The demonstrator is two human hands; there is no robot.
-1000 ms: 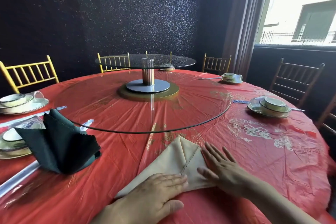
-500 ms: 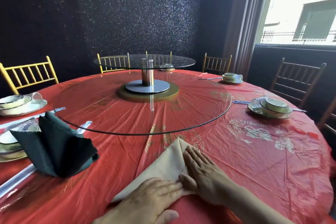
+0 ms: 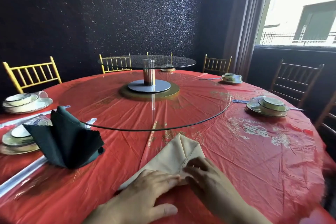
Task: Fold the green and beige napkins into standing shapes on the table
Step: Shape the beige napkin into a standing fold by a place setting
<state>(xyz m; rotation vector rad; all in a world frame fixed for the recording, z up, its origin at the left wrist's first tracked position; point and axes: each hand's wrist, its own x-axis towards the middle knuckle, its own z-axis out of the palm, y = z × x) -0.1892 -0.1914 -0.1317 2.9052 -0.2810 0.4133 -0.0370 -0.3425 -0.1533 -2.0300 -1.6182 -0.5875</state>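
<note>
A person works a beige napkin (image 3: 169, 156) at the near edge of a round desk (image 3: 263, 172) that is spread with a red, gold-printed cover. The cloth lies flat, folded to a point that aims at the desk's centre and stops just short of the rim of the large glass turntable (image 3: 214, 120). Its right flap is turned over, and the zigzag-cut hem runs down the middle.

The left grip (image 3: 151, 189) is released. It lies palm down with straight fingers on the napkin's near left corner, the thumb spread toward the desk's near edge. The right grip (image 3: 205, 174) sits on the right flap with its fingertips at the zigzag hem, close to those of the left. It is blurred, and it cannot be told whether it pinches the cloth or only presses it.

Toward the left edge of the desk the dark green napkin (image 3: 67, 142) stands upright in a fanned, pleated shape. It is just beside a plate with a bowl (image 3: 18, 139), with wrapped chopsticks (image 3: 20, 176) lying in front.

More stacked bowls and plates are set at the left edge (image 3: 23, 101), the right edge (image 3: 267, 106) and the far right (image 3: 231, 78). A smaller glass tier (image 3: 172, 63) rises on a metal post from the centre of the turntable. Gold chairs (image 3: 31, 76) ring the far side against a dark speckled wall, and a window (image 3: 300, 14) shows bright at the right.
</note>
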